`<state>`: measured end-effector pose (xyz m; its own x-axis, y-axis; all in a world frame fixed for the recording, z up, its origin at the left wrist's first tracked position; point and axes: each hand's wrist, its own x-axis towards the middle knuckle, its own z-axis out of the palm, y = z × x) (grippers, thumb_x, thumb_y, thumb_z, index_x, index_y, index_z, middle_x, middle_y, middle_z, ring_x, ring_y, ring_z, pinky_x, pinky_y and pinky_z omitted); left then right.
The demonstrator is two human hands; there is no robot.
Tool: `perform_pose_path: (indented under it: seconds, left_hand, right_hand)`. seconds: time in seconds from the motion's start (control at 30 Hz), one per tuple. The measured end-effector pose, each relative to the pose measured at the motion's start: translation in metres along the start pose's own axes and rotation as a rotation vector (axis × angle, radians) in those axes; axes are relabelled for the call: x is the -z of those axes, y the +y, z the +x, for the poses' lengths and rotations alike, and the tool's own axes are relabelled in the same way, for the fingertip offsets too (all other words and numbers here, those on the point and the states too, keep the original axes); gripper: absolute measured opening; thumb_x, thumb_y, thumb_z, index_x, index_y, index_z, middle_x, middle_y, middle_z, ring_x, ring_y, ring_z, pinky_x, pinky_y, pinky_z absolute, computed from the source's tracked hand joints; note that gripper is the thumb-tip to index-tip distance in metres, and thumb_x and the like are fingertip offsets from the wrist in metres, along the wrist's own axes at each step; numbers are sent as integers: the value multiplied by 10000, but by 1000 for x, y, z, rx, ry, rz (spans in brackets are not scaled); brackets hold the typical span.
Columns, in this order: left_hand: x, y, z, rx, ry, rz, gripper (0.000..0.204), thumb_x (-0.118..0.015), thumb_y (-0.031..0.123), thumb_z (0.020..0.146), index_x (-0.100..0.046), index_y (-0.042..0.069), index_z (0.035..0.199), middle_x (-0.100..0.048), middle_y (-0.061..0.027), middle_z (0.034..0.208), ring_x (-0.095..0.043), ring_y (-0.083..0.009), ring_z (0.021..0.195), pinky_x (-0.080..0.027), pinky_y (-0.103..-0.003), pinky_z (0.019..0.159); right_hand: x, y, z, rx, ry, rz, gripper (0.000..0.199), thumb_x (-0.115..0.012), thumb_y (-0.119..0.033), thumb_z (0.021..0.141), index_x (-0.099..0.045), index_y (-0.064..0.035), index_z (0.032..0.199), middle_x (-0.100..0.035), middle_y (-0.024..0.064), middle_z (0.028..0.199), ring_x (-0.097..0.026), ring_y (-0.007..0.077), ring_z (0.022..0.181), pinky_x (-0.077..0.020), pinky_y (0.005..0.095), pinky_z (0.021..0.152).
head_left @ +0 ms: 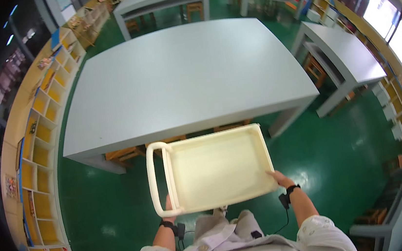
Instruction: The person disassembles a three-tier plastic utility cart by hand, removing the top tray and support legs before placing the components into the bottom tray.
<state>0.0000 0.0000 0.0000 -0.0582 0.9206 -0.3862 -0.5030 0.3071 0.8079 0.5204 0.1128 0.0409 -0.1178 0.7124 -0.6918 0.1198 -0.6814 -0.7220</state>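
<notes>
A shallow cream plastic tray [220, 165] with raised sides hangs in front of my body, over the floor. A rounded loop handle [153, 179] stands out from its left end. Nothing lies inside the tray. My left hand [169, 207] grips the near left corner by the handle, its fingers partly hidden under the edge. Around the near right corner, my right hand [280, 179] is closed on the rim. Whatever lies beneath the tray is hidden from this view.
Just beyond the tray stands a large pale grey table [191, 77], with wooden stools [126, 155] tucked under it. Another table [345, 51] is at the right. Low cubby shelves [41, 142] run along the left wall. A grey bench-like unit [395, 203] sits at the lower right.
</notes>
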Motion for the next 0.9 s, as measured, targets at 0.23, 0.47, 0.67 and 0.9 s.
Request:
perform_pose_path:
  seconds: [0.23,0.47,0.67,0.9]
  left_hand:
    - [-49,43,-49,-197,376,-55,341,-476,220,859,-487,16,1132,-521,-106,1107,-516,-223,993,-424,-349,870]
    - [-108,235,-230,-652,337,-224,539,-290,419,925,-364,25,1284,-468,-122,1238,-456,-279,1133,-355,-410,989]
    - [-235,393,-342,-903,801,-394,697,-399,525,841,-324,16,1312,-389,-153,1322,-374,-322,1199,-257,-427,1033]
    - [-291,493,-448,-1252,986,-139,582,-409,454,849,-372,61,1277,-408,-143,1311,-391,-331,1192,-310,-431,1005]
  right_hand:
    - [-22,-78,-16,-2,183,32,322,-570,-59,676,-560,69,972,-583,115,777,-587,253,680,-500,409,627]
    - [-116,-239,-76,95,-695,348,387,-502,-235,804,-511,24,1092,-604,135,958,-601,227,839,-487,358,767]
    - [-208,-380,-133,21,-981,384,393,-560,-204,768,-507,23,1085,-593,147,1018,-586,262,926,-466,395,856]
    - [-224,-538,-250,326,-1452,167,182,-583,-221,783,-603,-60,865,-645,58,826,-629,182,749,-521,354,740]
